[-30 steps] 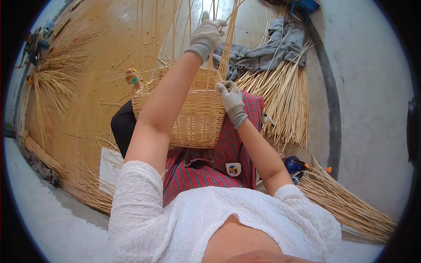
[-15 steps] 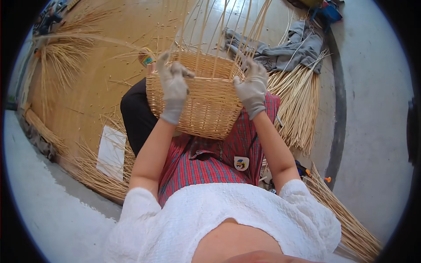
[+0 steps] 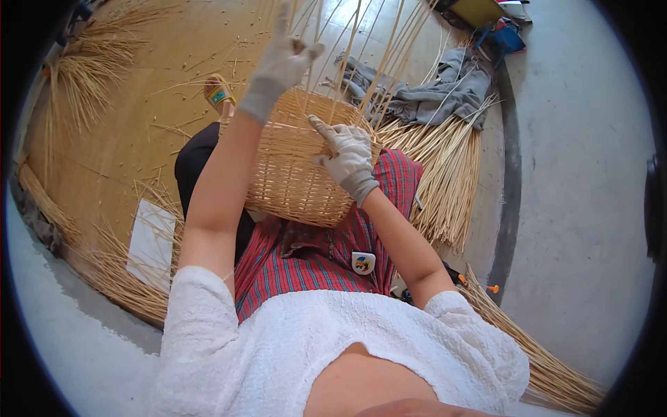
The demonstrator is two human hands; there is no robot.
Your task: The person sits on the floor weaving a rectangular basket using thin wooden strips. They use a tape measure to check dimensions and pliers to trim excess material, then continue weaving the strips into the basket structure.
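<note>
1. A half-woven wicker basket (image 3: 295, 170) rests on the person's lap, on a red plaid cloth (image 3: 313, 257), with its open top facing away from them.
2. Long upright stakes (image 3: 361, 48) rise from the basket rim and fan out toward the top of the view.
3. The left hand (image 3: 281, 62), in a pale work glove, is raised among the stakes; its fingers close around one thin stake.
4. The right hand (image 3: 344, 153), gloved too, lies on the basket rim, fingers spread narrow and pressed flat on the weave, forefinger pointing left.
5. A bundle of loose cane rods (image 3: 445, 174) lies on the floor just right of the basket.
6. A grey cloth (image 3: 445, 90) lies crumpled beyond that bundle.
7. A woven mat (image 3: 118, 139) covers the floor on the left.
</note>
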